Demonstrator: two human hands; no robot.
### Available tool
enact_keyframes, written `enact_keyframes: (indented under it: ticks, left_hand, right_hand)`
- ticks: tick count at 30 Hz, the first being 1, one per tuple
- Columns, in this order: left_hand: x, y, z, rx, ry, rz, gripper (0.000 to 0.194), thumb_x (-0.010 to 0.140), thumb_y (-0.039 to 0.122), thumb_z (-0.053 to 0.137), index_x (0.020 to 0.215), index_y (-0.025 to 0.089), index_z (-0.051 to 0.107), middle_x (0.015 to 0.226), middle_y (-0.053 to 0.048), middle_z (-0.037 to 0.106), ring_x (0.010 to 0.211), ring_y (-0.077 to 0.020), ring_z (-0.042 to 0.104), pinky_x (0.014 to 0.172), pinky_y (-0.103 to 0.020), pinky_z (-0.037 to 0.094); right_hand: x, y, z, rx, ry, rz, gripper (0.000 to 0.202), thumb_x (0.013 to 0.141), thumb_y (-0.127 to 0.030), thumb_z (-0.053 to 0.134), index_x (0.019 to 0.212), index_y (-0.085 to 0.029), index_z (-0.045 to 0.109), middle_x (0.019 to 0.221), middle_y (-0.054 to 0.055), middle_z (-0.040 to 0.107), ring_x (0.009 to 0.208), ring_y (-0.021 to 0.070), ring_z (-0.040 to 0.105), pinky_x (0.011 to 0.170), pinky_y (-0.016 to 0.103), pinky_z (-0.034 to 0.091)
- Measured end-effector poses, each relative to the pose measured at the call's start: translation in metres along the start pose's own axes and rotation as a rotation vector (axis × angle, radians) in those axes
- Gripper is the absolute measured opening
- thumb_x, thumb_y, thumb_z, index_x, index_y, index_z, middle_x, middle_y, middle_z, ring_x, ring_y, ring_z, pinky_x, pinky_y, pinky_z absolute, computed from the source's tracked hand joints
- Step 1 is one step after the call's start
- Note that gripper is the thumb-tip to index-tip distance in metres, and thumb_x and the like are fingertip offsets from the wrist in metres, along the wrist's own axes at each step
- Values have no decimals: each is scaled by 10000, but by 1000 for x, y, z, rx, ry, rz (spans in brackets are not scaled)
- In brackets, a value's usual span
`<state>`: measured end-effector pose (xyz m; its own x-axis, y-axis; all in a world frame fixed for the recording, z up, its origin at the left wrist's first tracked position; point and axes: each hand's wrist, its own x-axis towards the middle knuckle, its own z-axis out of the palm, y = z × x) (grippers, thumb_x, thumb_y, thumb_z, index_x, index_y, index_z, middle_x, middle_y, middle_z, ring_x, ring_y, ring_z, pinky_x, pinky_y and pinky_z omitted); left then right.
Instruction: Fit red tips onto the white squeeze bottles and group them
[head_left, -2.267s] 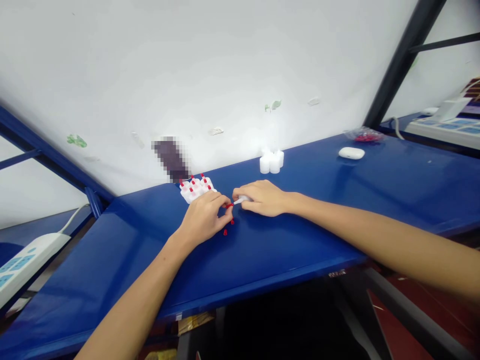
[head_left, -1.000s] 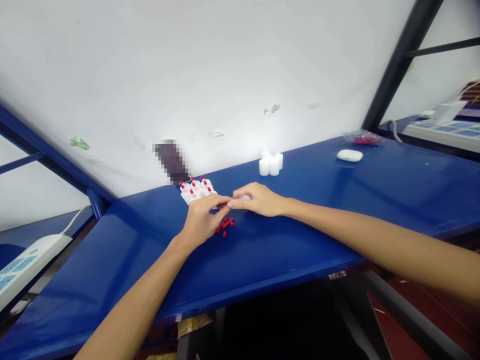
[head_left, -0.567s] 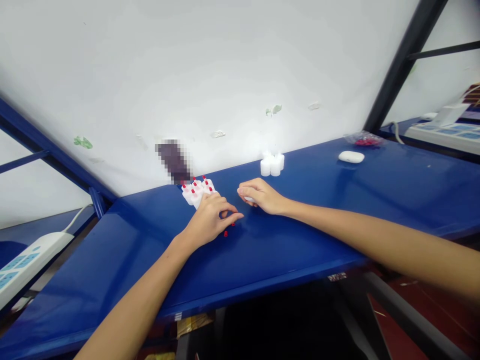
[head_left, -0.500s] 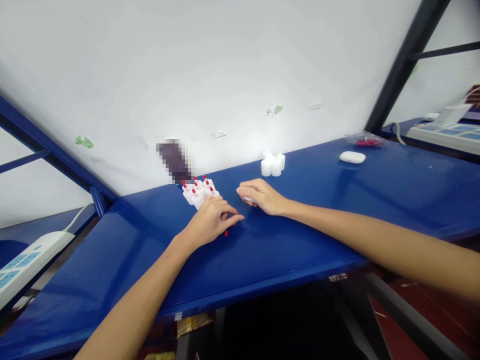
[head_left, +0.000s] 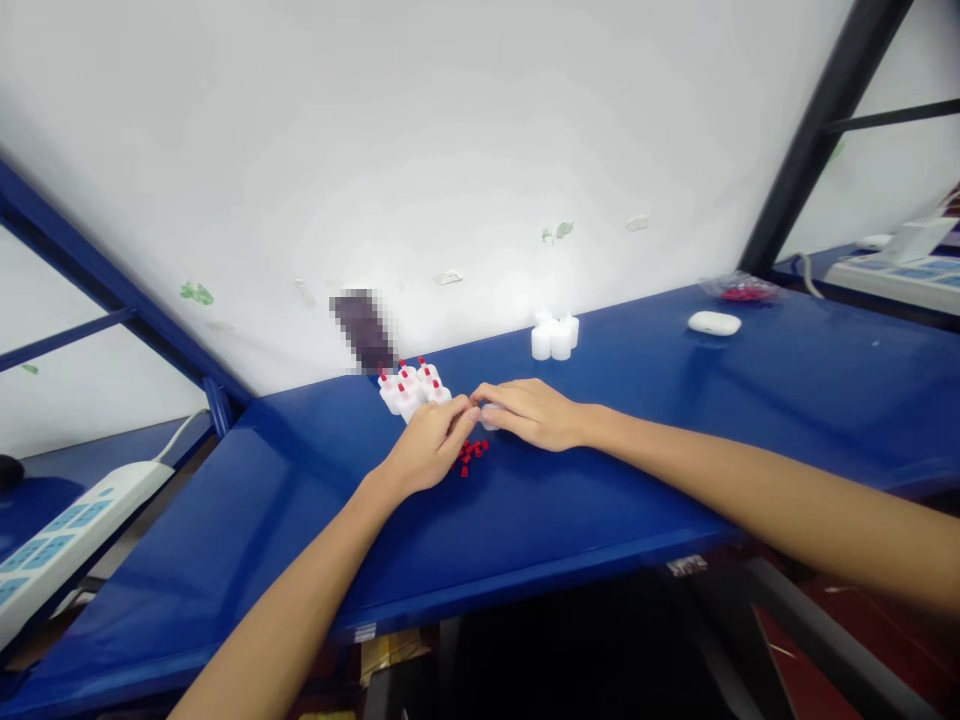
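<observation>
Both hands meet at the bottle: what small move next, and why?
I'd probably ease the left hand slightly back: the right hand holds a small white plastic bottle whose tip is hidden, so I can't tell whether it's capped like the grouped white plastic bottles with narrow red caps.

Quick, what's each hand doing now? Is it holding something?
Left hand: pinched closed; anything between its fingertips is hidden.
Right hand: closed, holding a small white bottle.
</observation>
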<state>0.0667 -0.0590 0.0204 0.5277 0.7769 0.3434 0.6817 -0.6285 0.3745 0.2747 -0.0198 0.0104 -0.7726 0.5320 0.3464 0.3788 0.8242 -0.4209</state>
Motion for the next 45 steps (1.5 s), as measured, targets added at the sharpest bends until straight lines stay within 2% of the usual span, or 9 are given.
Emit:
enact_keyframes:
  ticks: [6,12,19,24,28,30,35,40,45]
  left_hand:
    - [-1,-14,-27,73,102,-139,317,875,263,477,574,179,425,505,54,395,490,-85,363,515,-236,299]
    - [-7,-26,-48,320,-32,-176,221,763,246,563,551,183,559,471,15,516,456,-116,450,495,-257,313]
    - [-8,-38,-41,515,73,-149,135,803,316,652,797,189,697,558,-19,620,503,-166,559,487,-254,312]
    - [-7,-24,-36,377,145,24,254,915,346,536,778,182,674,590,-7,604,554,-132,541,580,-255,365]
    - [-4,-6,-27,294,25,168,355,901,311,546,580,170,598,641,-17,616,649,-134,553,741,-304,406]
    - [-4,-2,-22,268,-64,144,337,897,298,549,592,170,612,593,-3,599,585,-119,526,692,-295,402]
    - [-6,-1,-14,335,-140,113,243,896,328,557,1021,175,699,725,-25,644,617,-143,559,588,-272,402]
    - [-5,-2,-16,472,-163,223,267,925,349,531,906,193,747,866,-71,611,792,-192,574,713,-320,450]
    - [-5,-6,-13,353,-196,183,212,926,295,550,960,234,750,892,-47,598,815,-166,569,727,-288,452]
  right_hand:
    - [3,-1,4,-121,22,94,342,1016,-423,325,1154,-219,563,970,49,690,865,208,610,735,303,366]
    - [3,6,3,-161,22,102,340,1026,-350,295,1033,-216,607,1017,50,693,920,203,623,781,316,400]
    - [4,14,3,-40,96,76,371,1032,-343,270,1022,-180,604,972,76,657,898,197,601,840,336,427]
    - [5,16,3,192,181,118,382,1027,-388,293,938,-166,591,861,47,621,789,164,569,788,306,431]
    - [5,19,8,444,235,188,395,1012,-457,313,984,-168,582,832,30,609,782,159,571,774,294,445]
    - [5,20,9,482,226,203,385,1005,-467,330,1039,-174,578,843,27,617,807,164,580,803,303,446]
    - [4,16,8,358,177,193,394,1009,-449,308,1043,-180,594,877,30,633,800,164,576,804,307,430]
    - [6,15,6,186,116,137,386,1022,-401,284,1017,-183,602,856,22,631,775,156,561,772,291,397]
    - [7,17,5,109,93,107,376,1024,-386,289,1002,-186,607,852,22,641,777,159,573,760,285,387]
